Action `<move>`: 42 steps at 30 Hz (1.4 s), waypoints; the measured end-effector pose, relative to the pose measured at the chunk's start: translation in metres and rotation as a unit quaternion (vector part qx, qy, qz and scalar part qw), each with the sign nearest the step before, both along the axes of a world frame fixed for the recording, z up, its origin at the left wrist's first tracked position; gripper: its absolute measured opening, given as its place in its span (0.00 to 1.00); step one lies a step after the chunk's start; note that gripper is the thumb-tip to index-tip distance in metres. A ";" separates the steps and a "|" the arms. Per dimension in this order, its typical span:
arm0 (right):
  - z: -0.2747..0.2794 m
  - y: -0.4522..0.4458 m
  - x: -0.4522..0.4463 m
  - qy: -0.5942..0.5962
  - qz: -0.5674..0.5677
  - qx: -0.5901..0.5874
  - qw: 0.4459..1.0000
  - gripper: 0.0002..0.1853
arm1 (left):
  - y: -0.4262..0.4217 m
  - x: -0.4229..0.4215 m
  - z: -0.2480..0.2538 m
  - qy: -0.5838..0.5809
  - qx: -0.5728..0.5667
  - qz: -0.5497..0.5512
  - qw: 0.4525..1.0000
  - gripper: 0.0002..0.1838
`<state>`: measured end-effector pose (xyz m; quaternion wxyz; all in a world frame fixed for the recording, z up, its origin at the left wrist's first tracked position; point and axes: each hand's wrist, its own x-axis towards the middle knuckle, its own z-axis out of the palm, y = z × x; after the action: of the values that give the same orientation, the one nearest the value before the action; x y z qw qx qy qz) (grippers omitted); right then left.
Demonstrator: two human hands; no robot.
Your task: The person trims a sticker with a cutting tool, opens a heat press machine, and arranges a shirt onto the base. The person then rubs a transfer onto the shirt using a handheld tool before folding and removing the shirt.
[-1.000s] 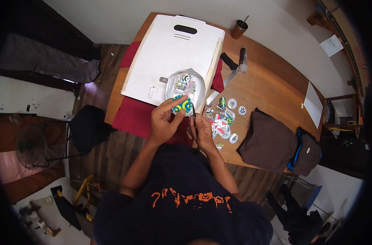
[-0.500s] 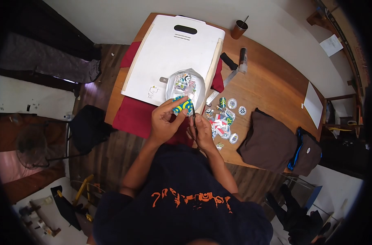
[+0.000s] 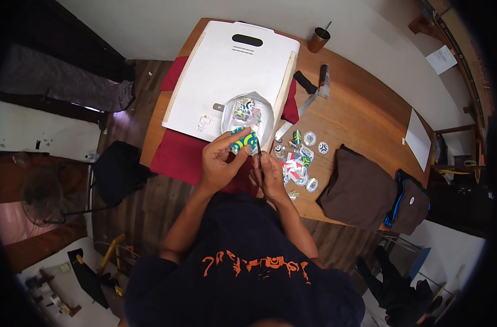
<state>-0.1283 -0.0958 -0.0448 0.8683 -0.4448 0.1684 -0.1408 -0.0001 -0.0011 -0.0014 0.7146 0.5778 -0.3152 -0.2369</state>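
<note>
My left hand [image 3: 220, 162] pinches a teal and yellow patterned sticker [image 3: 244, 140] between thumb and fingers. Wrapped around dark scissors [image 3: 260, 163], my right hand [image 3: 271, 177] is close beside it. The dark blades stand upright along the sticker's right edge; whether they touch it I cannot tell. Just beyond both hands sits a white round container [image 3: 267, 103] with patterned cut pieces and clear scraps inside. To the right of my right hand lies a pile of round patterned stickers and scraps [image 3: 297, 170] on the wooden table.
A large white board [image 3: 205, 71] lies over a dark red cloth [image 3: 180, 158] on the table [image 3: 363, 103]. Behind the pile are a metal ruler [image 3: 284, 129], a black item [image 3: 305, 82] and a dark cylinder [image 3: 324, 80]. A brown cup [image 3: 318, 41] and folded brown cloth [image 3: 354, 188] stand farther right.
</note>
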 end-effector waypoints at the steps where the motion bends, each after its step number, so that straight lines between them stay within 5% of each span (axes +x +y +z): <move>1: -0.001 0.000 0.000 0.000 0.000 -0.001 1.000 0.23 | 0.000 0.000 0.000 -0.003 0.003 -0.001 1.000 0.22; 42: -0.001 0.000 0.000 0.000 -0.005 -0.005 1.000 0.23 | 0.002 -0.001 0.002 0.010 0.006 -0.016 1.000 0.21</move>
<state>-0.1280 -0.0954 -0.0462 0.8652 -0.4485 0.1701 -0.1463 -0.0008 0.0006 0.0008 0.7106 0.5744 -0.3157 -0.2558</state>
